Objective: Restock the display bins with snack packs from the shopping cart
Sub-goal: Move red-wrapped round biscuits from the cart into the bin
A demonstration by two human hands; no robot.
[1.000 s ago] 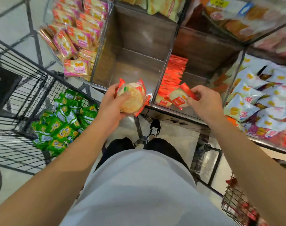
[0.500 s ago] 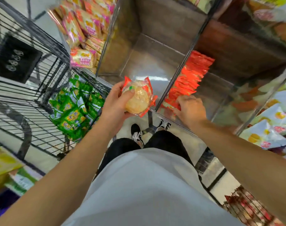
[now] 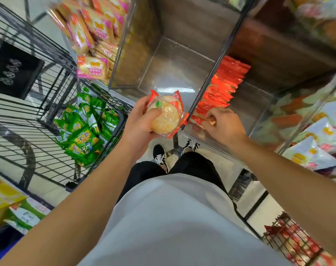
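My left hand (image 3: 138, 123) grips a clear snack pack (image 3: 166, 114) with red ends and a round pale cracker inside, held above the front rim of the display bins. My right hand (image 3: 224, 125) is down inside the right clear bin (image 3: 259, 112), its curled fingers pinching the front pack of a standing row of red snack packs (image 3: 222, 85). That pack is mostly hidden by the fingers. The black wire shopping cart (image 3: 38, 104) stands to the left and holds a pile of green snack packs (image 3: 84, 129).
The middle clear bin (image 3: 173, 70) shows only its bare floor. The left bin holds pink and yellow packs (image 3: 90, 35). White and blue bags (image 3: 320, 146) fill the bin at far right. A wire basket (image 3: 293, 244) with red packs sits low right.
My right hand has carried its red pack down into the right bin and set it against the front of the row. My left hand has kept its pack in about the same place.
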